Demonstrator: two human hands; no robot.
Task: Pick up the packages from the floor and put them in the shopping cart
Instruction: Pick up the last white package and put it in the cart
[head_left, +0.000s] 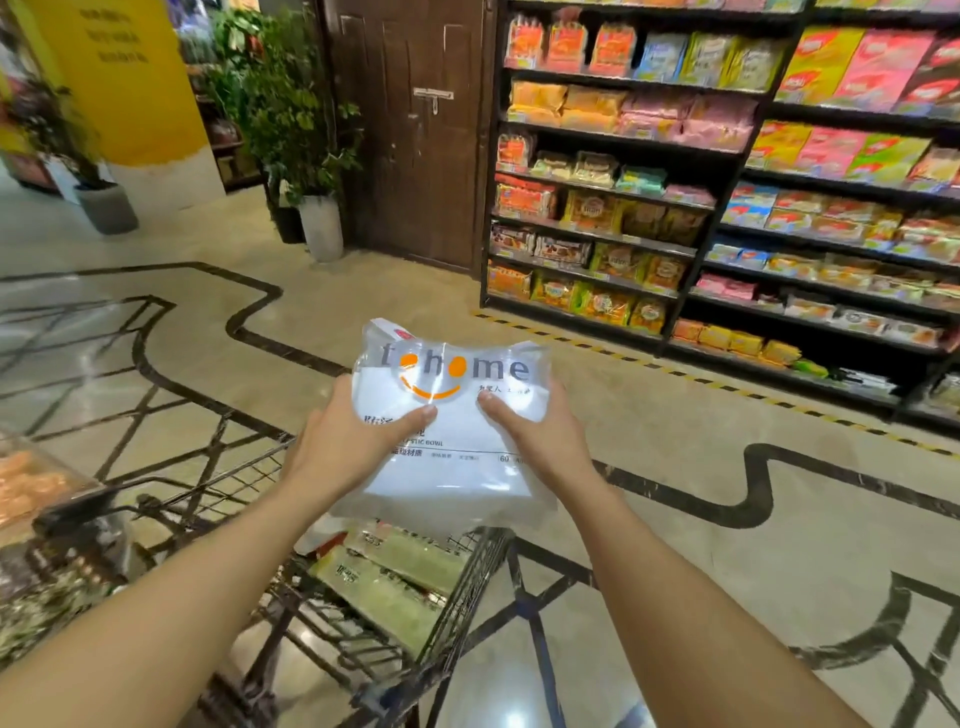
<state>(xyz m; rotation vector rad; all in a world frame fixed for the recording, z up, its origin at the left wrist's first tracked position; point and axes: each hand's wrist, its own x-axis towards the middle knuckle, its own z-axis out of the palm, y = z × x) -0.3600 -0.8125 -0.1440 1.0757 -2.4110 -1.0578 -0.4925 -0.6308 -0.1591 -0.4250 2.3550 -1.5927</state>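
I hold a white plastic package with an orange smile logo in both hands, above the front end of the dark wire shopping cart. My left hand grips its left side and my right hand grips its right side, thumbs on top. Inside the cart lie pale green packages, partly hidden under the white one.
Snack shelves fill the right side, edged by a yellow-black floor stripe. A brown door and potted plants stand ahead. A yellow pillar is at the left. Glossy tiled floor surrounds the cart.
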